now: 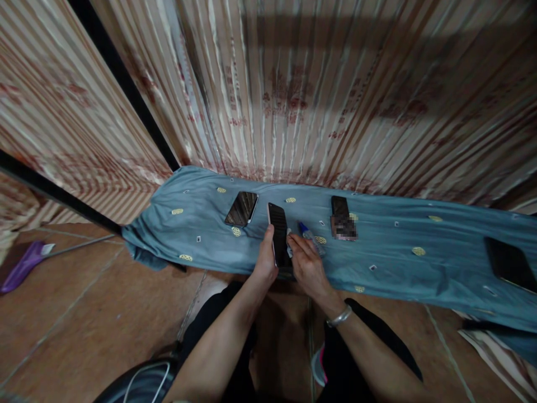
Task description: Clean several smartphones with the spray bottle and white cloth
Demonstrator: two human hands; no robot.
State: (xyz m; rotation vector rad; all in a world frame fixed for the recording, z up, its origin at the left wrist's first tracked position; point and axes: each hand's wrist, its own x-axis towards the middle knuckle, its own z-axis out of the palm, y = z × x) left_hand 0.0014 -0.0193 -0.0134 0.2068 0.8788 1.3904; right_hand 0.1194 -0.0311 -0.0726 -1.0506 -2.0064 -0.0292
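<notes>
Far left on the brown tiled floor lies a purple-headed mop, well apart from me; next right, the blue-grey cloth with yellow oval prints runs across the scene below striped curtains.

On the cloth's left part rests a black glossy slab phone with a pale edge, lying flat, untouched.

My left hand wraps the left edge of the slim black smartphone with a pinkish rim, thumb up along its side; the phone stands tilted, near end toward me, just over the cloth's near edge; grip is closed around it.

My right hand presses at the phone's right edge, fingers curled, with something pale bunched under them, too small to name; whether it clamps or only rests I cannot tell.

Just beyond my right fingers lies a small clear bottle with a blue cap.

Further right, a dark flat phone; far right, a black tablet-like slab.

Handling, my judgement: the phone is light, rigid, glass-faced, slick and breakable; best held by the long edges, keeping off the screen.
</notes>
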